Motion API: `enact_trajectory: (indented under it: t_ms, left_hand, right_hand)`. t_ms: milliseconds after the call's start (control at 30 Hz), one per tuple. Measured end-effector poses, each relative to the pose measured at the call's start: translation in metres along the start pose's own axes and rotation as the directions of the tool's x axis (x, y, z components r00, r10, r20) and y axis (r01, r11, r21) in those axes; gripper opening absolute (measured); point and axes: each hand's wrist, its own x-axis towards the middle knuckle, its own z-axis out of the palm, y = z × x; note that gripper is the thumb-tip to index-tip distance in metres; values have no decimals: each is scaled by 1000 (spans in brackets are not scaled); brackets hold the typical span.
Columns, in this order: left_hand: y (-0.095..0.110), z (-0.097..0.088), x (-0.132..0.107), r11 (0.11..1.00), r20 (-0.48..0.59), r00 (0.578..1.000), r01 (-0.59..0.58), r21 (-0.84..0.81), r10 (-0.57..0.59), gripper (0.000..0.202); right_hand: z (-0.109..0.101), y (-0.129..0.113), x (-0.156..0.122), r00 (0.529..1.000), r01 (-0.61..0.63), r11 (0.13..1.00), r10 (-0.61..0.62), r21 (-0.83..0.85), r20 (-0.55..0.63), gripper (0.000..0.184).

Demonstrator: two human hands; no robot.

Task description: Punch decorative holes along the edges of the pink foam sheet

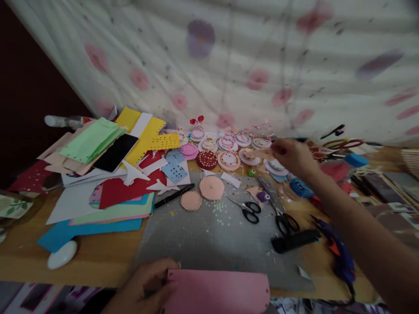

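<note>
My left hand grips the left end of a pink foam or card sheet at the table's front edge, thumb on top. Toward the back right, my right hand pinches a thin peach-coloured paper strip beside a white disc. Below it are several other round paper discs edged with coloured beads, among them a dark red disc. On the grey cutting mat lie a peach disc, a smaller peach circle, small scissors and larger scissors.
A blue glue gun and a black object lie at the right, near a blue-labelled tape roll. Coloured sheets, a phone and a white oval object occupy the left. A floral curtain hangs behind.
</note>
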Motion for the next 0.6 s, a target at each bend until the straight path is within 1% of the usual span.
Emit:
enact_trajectory:
  t_ms: [67, 133, 167, 233, 300, 400, 467, 500, 600]
  left_hand:
    - [7, -1, 4, 999, 61, 997, -41, -24, 42, 34]
    - [13, -1, 8, 997, 100, 992, -76, -34, 79, 36]
    - [15, -1, 9, 996, 106, 991, -83, -33, 86, 36]
    - [18, 0, 11, 996, 118, 990, -80, -24, 83, 36]
    - [20, 1, 11, 998, 92, 994, -66, -17, 67, 34]
    - [23, 5, 9, 998, 16, 998, -63, -21, 63, 34]
    - [24, 7, 8, 997, -34, 998, -61, -36, 60, 34]
    - [25, 8, 8, 998, -61, 997, -58, -39, 55, 34]
    - [23, 9, 9, 998, -108, 993, -55, -6, 54, 35]
  right_hand:
    - [-22, 16, 8, 997, -36, 999, 33, -41, -72, 17]
    - [-35, 26, 12, 993, -54, 995, 45, -84, -111, 18]
    - [-38, 28, 13, 993, -55, 993, 43, -108, -107, 19]
    - [-36, 24, 11, 997, -43, 986, 33, -160, -64, 22]
    - [-26, 12, 6, 1000, -18, 979, 19, -204, 2, 26]
    - [0, -15, -4, 994, 50, 976, -29, -213, 101, 33]
    - [22, -31, -11, 978, 98, 979, -61, -177, 202, 28]
    - [33, -37, -13, 967, 102, 982, -60, -159, 248, 24]
    - [66, -42, -17, 939, 68, 988, -16, -141, 343, 21]
